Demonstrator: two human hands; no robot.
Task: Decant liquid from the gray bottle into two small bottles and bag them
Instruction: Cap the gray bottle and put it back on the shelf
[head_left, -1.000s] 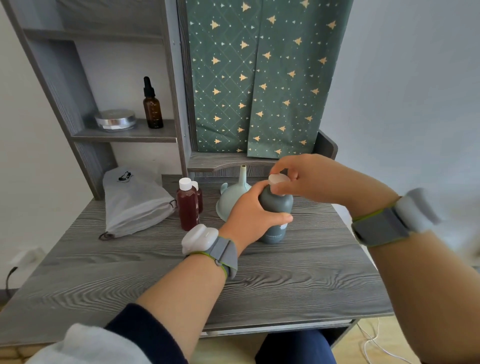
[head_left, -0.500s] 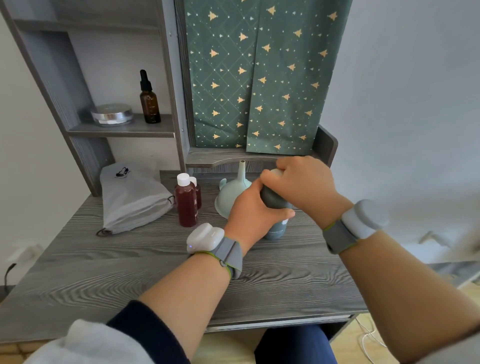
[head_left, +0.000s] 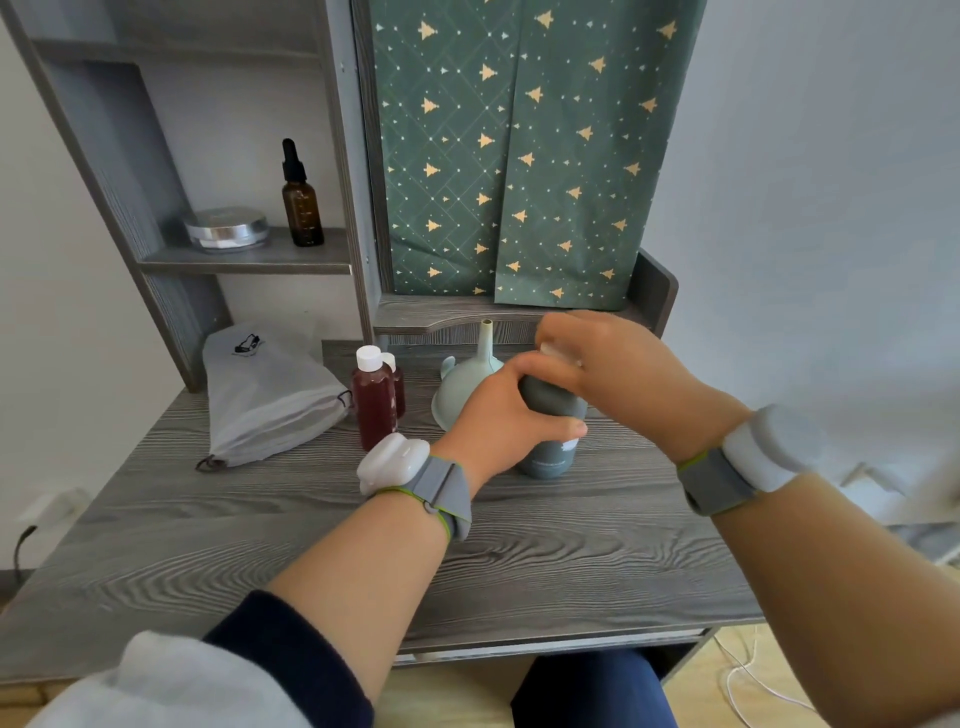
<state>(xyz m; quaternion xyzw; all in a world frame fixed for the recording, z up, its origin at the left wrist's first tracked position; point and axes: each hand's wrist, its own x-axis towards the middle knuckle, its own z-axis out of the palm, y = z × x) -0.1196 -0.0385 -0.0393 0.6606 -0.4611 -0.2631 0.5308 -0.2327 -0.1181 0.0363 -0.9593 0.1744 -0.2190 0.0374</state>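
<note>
The gray bottle (head_left: 549, 454) stands upright on the wooden desk (head_left: 363, 545), right of centre. My left hand (head_left: 511, 415) is wrapped around its body. My right hand (head_left: 618, 364) covers its top, fingers closed on the white cap, which is mostly hidden. Two small bottles with white caps hold dark red liquid: one (head_left: 373, 400) in front, the other (head_left: 397, 382) partly hidden behind it. A pale green funnel (head_left: 465, 384) rests upside down, spout up, between the small bottles and the gray bottle. A gray drawstring bag (head_left: 265, 395) lies at the left.
A shelf unit rises behind the desk, holding a brown dropper bottle (head_left: 301, 202) and a round metal tin (head_left: 227, 228). Green patterned paper (head_left: 509, 156) hangs at the back. The desk's front edge is near my body; cables lie on the floor at right.
My right hand has turned on the cap of the gray bottle, wrist swinging toward me and down. The left hand keeps its grip. The view shifted slightly.
</note>
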